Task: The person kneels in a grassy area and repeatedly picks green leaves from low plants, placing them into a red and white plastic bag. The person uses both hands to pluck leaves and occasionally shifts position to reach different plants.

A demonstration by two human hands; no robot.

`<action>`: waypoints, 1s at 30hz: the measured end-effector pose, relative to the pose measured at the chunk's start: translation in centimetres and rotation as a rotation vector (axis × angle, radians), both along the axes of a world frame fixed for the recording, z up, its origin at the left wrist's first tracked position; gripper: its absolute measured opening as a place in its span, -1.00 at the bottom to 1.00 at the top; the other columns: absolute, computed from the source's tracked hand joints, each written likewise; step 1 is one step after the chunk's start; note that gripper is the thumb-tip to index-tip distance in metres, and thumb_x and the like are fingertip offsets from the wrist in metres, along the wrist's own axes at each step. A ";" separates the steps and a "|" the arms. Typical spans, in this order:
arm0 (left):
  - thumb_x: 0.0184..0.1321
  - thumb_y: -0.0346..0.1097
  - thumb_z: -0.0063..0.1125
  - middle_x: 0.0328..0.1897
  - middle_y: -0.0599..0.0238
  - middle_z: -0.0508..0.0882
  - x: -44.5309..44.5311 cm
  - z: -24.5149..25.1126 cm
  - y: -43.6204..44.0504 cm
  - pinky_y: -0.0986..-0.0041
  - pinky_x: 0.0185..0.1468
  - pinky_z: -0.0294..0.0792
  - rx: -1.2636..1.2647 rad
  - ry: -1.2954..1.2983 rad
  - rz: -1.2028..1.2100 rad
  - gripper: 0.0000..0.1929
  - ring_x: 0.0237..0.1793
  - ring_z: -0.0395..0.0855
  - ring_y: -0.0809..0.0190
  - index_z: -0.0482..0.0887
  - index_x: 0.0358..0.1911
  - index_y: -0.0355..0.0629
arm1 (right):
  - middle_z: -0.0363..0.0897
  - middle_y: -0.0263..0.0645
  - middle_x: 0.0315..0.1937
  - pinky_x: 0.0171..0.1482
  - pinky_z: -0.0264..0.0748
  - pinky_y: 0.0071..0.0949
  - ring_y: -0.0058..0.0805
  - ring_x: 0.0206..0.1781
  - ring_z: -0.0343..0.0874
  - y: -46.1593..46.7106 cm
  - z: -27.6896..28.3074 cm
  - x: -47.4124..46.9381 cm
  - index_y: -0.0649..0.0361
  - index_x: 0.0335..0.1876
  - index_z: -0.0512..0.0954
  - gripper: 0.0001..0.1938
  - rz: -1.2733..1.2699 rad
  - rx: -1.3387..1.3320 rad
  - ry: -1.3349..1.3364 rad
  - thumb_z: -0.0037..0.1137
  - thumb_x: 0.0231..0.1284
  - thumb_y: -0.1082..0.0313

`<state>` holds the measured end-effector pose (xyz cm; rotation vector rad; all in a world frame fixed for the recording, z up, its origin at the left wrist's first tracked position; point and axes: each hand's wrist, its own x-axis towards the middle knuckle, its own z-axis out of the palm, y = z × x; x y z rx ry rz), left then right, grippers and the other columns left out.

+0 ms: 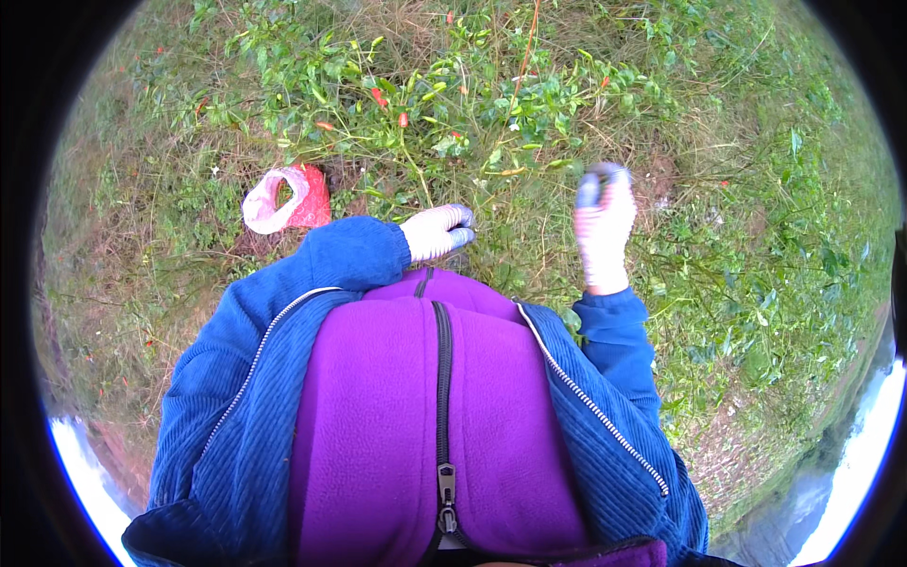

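Chili pepper plants (418,92) grow before me, bearing a red chili (403,120), another red chili (379,98) and several green ones. My left hand (438,231), in a pale striped work glove with grey-blue fingertips, is low beside the stems, close to my jacket front. Its thumb lies near the curled fingers, and whether something is pinched there is hidden. Farther right, my right hand (606,223) is raised at the plant's edge in a matching glove. Motion blurs its bent fingers and thumb, so I cannot tell if they hold anything.
A red and pink bag (315,196) with a rolled-open rim stands on the ground left of my left hand. A thin orange-brown stalk or string (529,46) rises among the leaves. Dry grass (623,142) and low weeds (758,298) surround the plants.
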<state>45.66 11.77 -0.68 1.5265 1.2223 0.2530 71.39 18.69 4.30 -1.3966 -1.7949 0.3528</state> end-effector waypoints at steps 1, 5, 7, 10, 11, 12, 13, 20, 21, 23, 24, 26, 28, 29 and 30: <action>0.24 -0.27 0.10 -0.30 0.12 0.63 -0.1 0.0 0.0 0.33 -0.09 0.42 -0.004 -0.011 0.008 -0.83 -0.25 0.58 0.16 0.59 -0.17 -0.18 | 0.58 -0.28 -0.31 -0.41 0.41 -0.57 -0.55 -0.45 0.46 0.6 0.7 0.8 0.17 -0.14 0.46 -0.91 0.043 -0.400 0.495 0.01 0.31 0.40; 0.25 -0.24 0.11 -0.23 0.16 0.59 -0.5 0.1 0.0 0.34 0.05 0.38 -0.092 -0.001 -0.074 -0.78 -0.10 0.56 0.16 0.54 -0.13 -0.19 | 0.52 -0.21 -0.23 -0.45 0.33 -0.66 -0.60 -0.39 0.41 1.3 0.6 2.7 0.21 -0.13 0.47 -0.89 0.218 -0.873 1.373 0.05 0.32 0.38; 0.26 -0.26 0.09 -0.24 0.16 0.59 -0.7 0.2 -0.1 0.35 0.05 0.38 -0.122 -0.004 -0.057 -0.80 -0.11 0.55 0.17 0.55 -0.15 -0.20 | 0.52 -0.22 -0.25 -0.45 0.33 -0.65 -0.60 -0.38 0.41 0.9 -0.7 2.7 0.22 -0.13 0.48 -0.86 0.151 -1.061 1.560 0.07 0.33 0.35; 0.26 -0.26 0.08 -0.24 0.16 0.58 -1.0 0.2 -0.2 0.36 0.05 0.37 -0.151 0.018 -0.065 -0.81 -0.11 0.55 0.18 0.55 -0.16 -0.20 | 0.50 -0.32 -0.35 -0.47 0.29 -0.69 -0.67 -0.47 0.36 1.0 -2.8 0.7 0.24 -0.03 0.49 -0.77 0.238 -1.093 1.157 0.06 0.35 0.27; 0.26 -0.25 0.08 -0.24 0.16 0.59 -1.1 0.1 -0.3 0.36 0.05 0.37 -0.141 0.005 -0.064 -0.81 -0.11 0.55 0.18 0.55 -0.16 -0.20 | 0.49 -0.36 -0.37 -0.48 0.27 -0.71 -0.70 -0.50 0.35 1.3 -3.2 -0.2 0.24 0.00 0.50 -0.76 0.219 -1.102 1.001 0.04 0.36 0.28; 0.27 -0.25 0.08 -0.24 0.16 0.59 -1.2 0.0 -0.4 0.36 0.06 0.37 -0.147 0.007 -0.065 -0.81 -0.11 0.55 0.19 0.56 -0.16 -0.20 | 0.47 -0.43 -0.43 -0.50 0.22 -0.75 -0.76 -0.52 0.32 1.7 -3.5 -1.4 0.22 0.04 0.49 -0.76 0.200 -1.081 0.840 0.02 0.36 0.32; 0.27 -0.26 0.09 -0.24 0.16 0.59 -1.3 -0.1 -0.4 0.37 0.06 0.37 -0.125 0.002 -0.071 -0.81 -0.11 0.55 0.19 0.56 -0.16 -0.20 | 0.46 -0.44 -0.44 -0.50 0.21 -0.75 -0.77 -0.52 0.32 2.1 -3.5 -2.5 0.21 0.05 0.49 -0.76 0.257 -1.065 0.748 0.01 0.36 0.32; 0.26 -0.31 0.09 -0.24 0.16 0.58 -1.7 -0.2 -1.2 0.37 0.03 0.38 -0.062 -0.036 -0.022 -0.84 -0.14 0.54 0.20 0.56 -0.17 -0.20 | 0.49 -0.47 -0.40 -0.38 0.34 -0.66 -0.74 -0.44 0.38 2.0 -0.8 -4.8 0.17 0.06 0.50 -0.73 0.568 -1.038 0.493 0.10 0.26 0.37; 0.26 -0.32 0.09 -0.24 0.16 0.58 -1.7 -0.3 -1.3 0.37 0.02 0.39 -0.077 -0.038 -0.011 -0.85 -0.15 0.54 0.19 0.56 -0.17 -0.20 | 0.49 -0.47 -0.39 -0.34 0.36 -0.65 -0.73 -0.41 0.39 1.7 -0.6 -4.8 0.16 0.06 0.49 -0.72 0.581 -1.045 0.440 0.11 0.25 0.38; 0.26 -0.32 0.09 -0.24 0.17 0.58 -1.7 -0.4 -1.2 0.37 0.01 0.39 -0.041 -0.058 -0.026 -0.85 -0.16 0.55 0.19 0.56 -0.17 -0.19 | 0.49 -0.47 -0.37 -0.27 0.41 -0.62 -0.70 -0.35 0.42 1.1 -0.6 -4.9 0.14 0.08 0.48 -0.70 0.673 -1.016 0.391 0.12 0.23 0.39; 0.26 -0.33 0.09 -0.23 0.17 0.58 -1.7 -0.5 -1.2 0.38 0.00 0.39 -0.029 -0.070 -0.040 -0.86 -0.17 0.55 0.19 0.56 -0.17 -0.19 | 0.50 -0.45 -0.38 -0.17 0.44 -0.57 -0.66 -0.29 0.44 0.9 -0.9 -5.2 0.15 0.04 0.49 -0.71 0.668 -0.914 0.306 0.13 0.21 0.40; 0.25 -0.34 0.09 -0.25 0.17 0.57 -1.5 -0.8 -1.1 0.39 -0.01 0.39 -0.014 -0.037 -0.069 -0.86 -0.18 0.54 0.19 0.56 -0.18 -0.20 | 0.52 -0.44 -0.40 -0.14 0.45 -0.55 -0.63 -0.27 0.46 0.6 -1.7 -6.1 0.17 0.01 0.49 -0.73 0.571 -0.763 0.316 0.14 0.20 0.40; 0.24 -0.34 0.09 -0.26 0.17 0.56 -1.5 -1.0 -1.1 0.39 -0.01 0.39 -0.003 -0.032 -0.083 -0.87 -0.19 0.54 0.18 0.55 -0.19 -0.20 | 0.55 -0.42 -0.42 -0.25 0.45 -0.58 -0.65 -0.35 0.48 0.6 -2.5 -6.8 0.19 -0.05 0.51 -0.80 0.460 -0.595 0.286 0.11 0.24 0.38; 0.24 -0.35 0.09 -0.26 0.17 0.56 -1.5 -1.1 -1.0 0.39 -0.02 0.39 0.003 -0.042 -0.082 -0.87 -0.19 0.54 0.17 0.55 -0.20 -0.20 | 0.54 -0.42 -0.41 -0.32 0.39 -0.63 -0.69 -0.39 0.44 0.6 -2.8 -6.6 0.18 -0.04 0.51 -0.80 0.395 -0.710 0.406 0.10 0.26 0.37; 0.24 -0.35 0.09 -0.27 0.17 0.56 -1.6 -1.1 -1.0 0.38 -0.02 0.39 -0.009 -0.037 -0.080 -0.87 -0.19 0.54 0.17 0.55 -0.20 -0.21 | 0.53 -0.42 -0.40 -0.38 0.34 -0.67 -0.72 -0.44 0.40 0.7 -3.1 -6.2 0.16 -0.03 0.51 -0.80 0.327 -0.822 0.526 0.09 0.28 0.36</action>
